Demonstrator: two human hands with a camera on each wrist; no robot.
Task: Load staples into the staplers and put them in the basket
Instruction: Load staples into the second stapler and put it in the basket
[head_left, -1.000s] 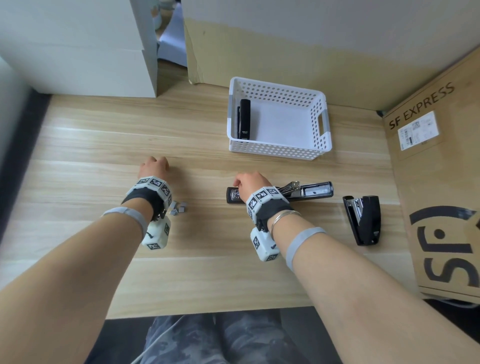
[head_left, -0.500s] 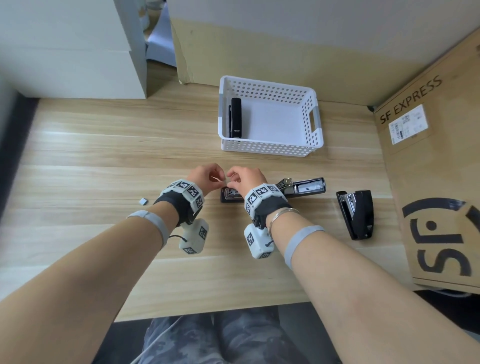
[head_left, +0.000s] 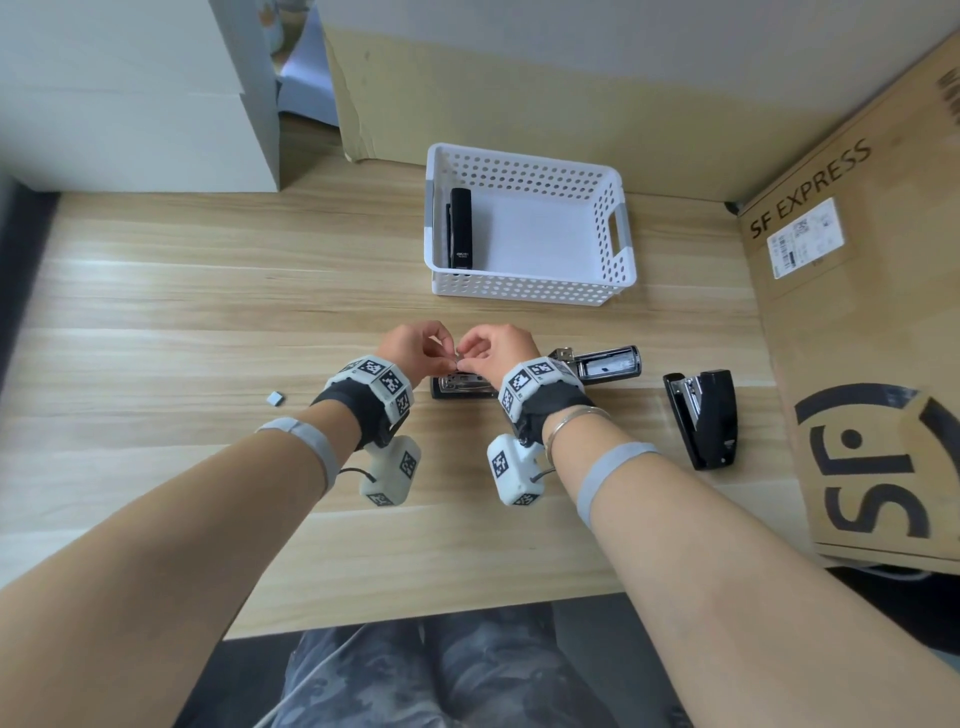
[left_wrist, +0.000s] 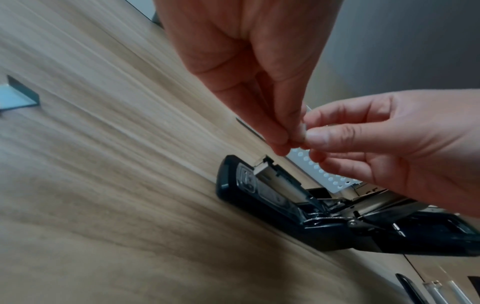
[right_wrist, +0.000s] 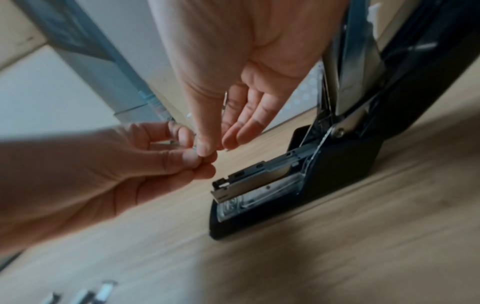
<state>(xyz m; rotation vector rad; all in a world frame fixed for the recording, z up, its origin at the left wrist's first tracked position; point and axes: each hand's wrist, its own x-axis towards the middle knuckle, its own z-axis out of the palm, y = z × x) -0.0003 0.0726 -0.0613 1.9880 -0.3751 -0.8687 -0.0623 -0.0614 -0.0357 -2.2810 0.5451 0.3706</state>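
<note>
Staplers lie at three spots on the bench (head_left: 156, 312). Largest after the bench, a cardboard box (head_left: 857, 338) marked "SF EXPRESS" stands at 3 o'clock. A white basket (head_left: 618, 244) sits at 12 o'clock with one shut black stapler (head_left: 461, 228) lying along its left wall. An opened stapler (head_left: 597, 364) lies flat at mid-bench, its lid swung out toward 3 o'clock and its metal channel bare. A third stapler (head_left: 706, 415) lies at 4 o'clock of it, near the box. Just above the opened one, left hand (head_left: 410, 348) and right hand (head_left: 496, 351) meet, fingertips touching; each grip is a thumb-and-finger pinch on one small staple strip (left_wrist: 302, 127), mostly hidden by the fingers. A small loose strip (head_left: 275, 398) lies at 9 o'clock, well apart.
</note>
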